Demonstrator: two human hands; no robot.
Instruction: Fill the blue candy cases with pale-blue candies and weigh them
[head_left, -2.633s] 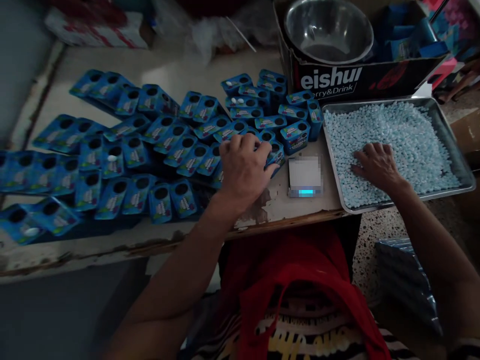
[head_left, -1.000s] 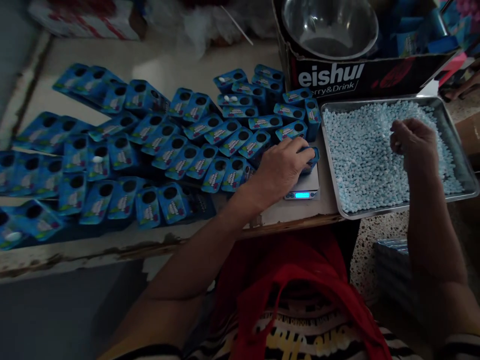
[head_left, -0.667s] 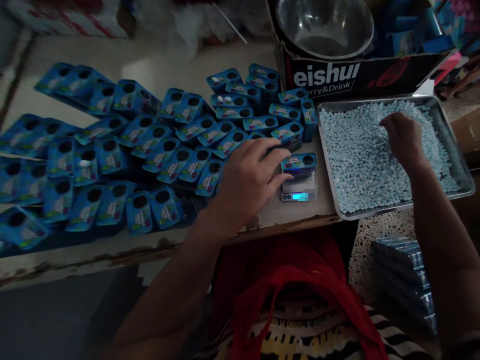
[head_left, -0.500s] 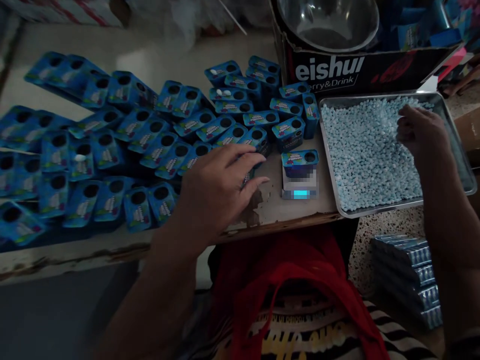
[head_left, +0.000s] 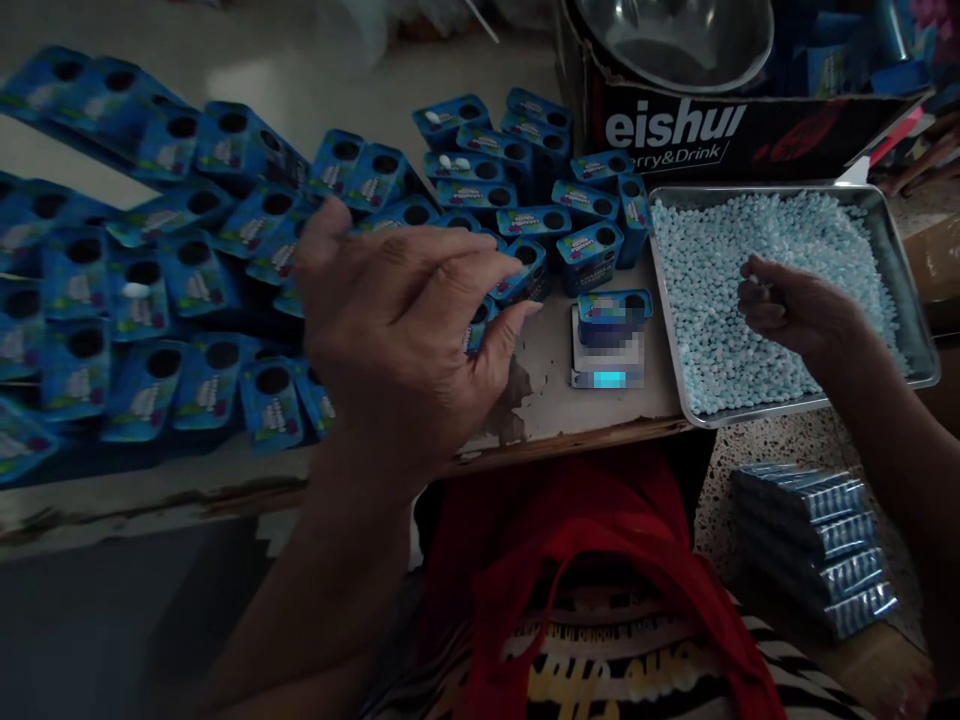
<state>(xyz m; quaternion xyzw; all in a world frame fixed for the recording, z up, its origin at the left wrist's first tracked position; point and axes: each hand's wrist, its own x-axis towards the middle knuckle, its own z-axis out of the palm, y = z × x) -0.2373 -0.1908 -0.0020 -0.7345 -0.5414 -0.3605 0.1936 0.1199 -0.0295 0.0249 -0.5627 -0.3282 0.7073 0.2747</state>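
Tin [head_left: 613,305] sits hole-up on the scale [head_left: 609,365], just left of the tray [head_left: 750,414], likely for easy reach. Right hand [head_left: 799,312] curls its fingers together over the candies [head_left: 712,330]. Left hand [head_left: 397,330], fingers apart, hangs above the spare tins [head_left: 202,250].

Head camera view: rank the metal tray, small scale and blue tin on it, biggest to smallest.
1. Metal tray, clearly largest.
2. Small scale and blue tin look alike; the tin hides part of the scale.

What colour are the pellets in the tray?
Pale blue, the pellets look near white in places, against the grey metal tray. Head view shows them best.
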